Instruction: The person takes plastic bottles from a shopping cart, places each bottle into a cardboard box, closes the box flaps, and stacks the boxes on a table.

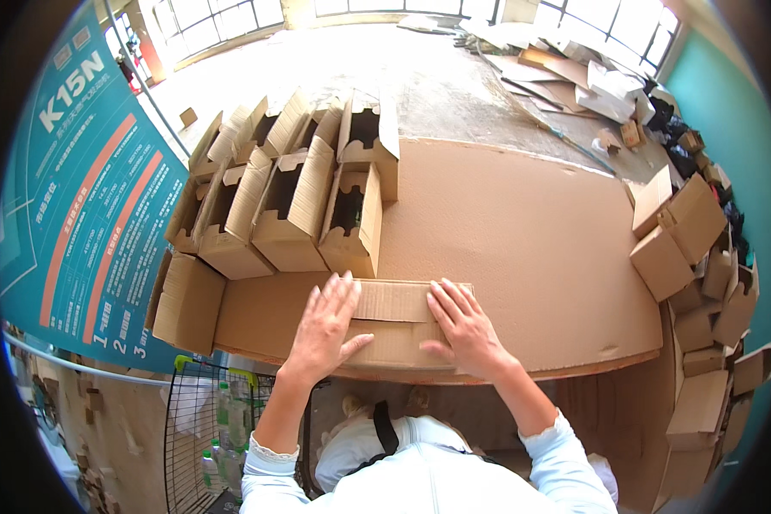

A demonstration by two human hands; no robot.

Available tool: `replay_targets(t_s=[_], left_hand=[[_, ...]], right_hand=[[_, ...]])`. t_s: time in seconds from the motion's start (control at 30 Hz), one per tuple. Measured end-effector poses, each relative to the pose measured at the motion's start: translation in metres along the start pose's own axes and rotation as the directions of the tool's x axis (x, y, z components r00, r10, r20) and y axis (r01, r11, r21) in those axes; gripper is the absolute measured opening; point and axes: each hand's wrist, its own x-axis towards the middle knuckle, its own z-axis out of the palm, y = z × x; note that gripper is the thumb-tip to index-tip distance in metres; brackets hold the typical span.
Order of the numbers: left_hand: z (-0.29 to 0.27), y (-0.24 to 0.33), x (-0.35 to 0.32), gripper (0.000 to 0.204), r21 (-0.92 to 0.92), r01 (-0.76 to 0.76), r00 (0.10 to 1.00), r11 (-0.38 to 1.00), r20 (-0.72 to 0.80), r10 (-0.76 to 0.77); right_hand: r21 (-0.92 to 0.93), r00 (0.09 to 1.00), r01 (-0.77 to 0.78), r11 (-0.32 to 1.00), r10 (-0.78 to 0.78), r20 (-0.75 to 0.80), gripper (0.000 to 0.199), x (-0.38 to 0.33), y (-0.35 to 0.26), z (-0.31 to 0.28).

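Note:
A brown cardboard box [392, 301] lies at the near edge of the cardboard-covered table [522, 240], its top flaps folded down. Across its left end rests my left hand [324, 325], fingers stretched out and the thumb pointing inward. On the right end my right hand [469, 332] lies palm down in the same way, with its fingers extended. Neither hand is wrapped round anything. Just beyond my left hand, several upright cardboard boxes [355, 244] stand in rows with their tops open and dark insides showing. Their contents are too dark to make out.
At the table's left corner is another cardboard box [195, 300]. A blue-green banner [86, 214] stands to the left, above a black wire cart [184, 420] with green-capped bottles [223, 411]. Cardboard boxes [681, 223] are piled at the right. Flattened cardboard [565, 77] lies farther back.

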Motion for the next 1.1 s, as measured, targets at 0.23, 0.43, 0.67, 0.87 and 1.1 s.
replay_targets(t_s=[0.23, 0.43, 0.67, 0.87, 1.1], left_hand=[[0.008, -0.016, -0.027, 0.096, -0.262, 0.004, 0.995, 0.965, 0.095, 0.021], [0.015, -0.023, -0.041, 0.101, -0.497, -0.015, 1.0, 0.868, -0.018, 0.007], [0.045, -0.027, -0.003, 0.094, -0.556, -0.094, 0.993, 0.826, -0.108, 0.041], [0.078, 0.0, 0.087, 0.076, -0.602, -0.229, 0.964, 0.765, -0.247, 0.095], [0.127, 0.021, 0.175, 0.078, -0.58, -0.221, 0.937, 0.784, -0.35, 0.005]], right_hand=[[-0.152, 0.92, -0.004, 0.988, 0.063, 0.388, 0.113, -0.006, -0.006, -0.029], [0.051, 0.894, -0.068, 0.996, 0.038, 0.447, 0.122, 0.017, 0.022, -0.046], [-0.059, 0.923, -0.224, 0.973, 0.231, 0.309, 0.114, 0.001, 0.0, -0.044], [-0.012, 0.835, -0.546, 0.837, 0.546, 0.063, 0.105, -0.045, -0.011, -0.037], [-0.1, 0.671, -0.738, 0.668, 0.708, -0.222, 0.098, -0.019, -0.009, 0.01]])
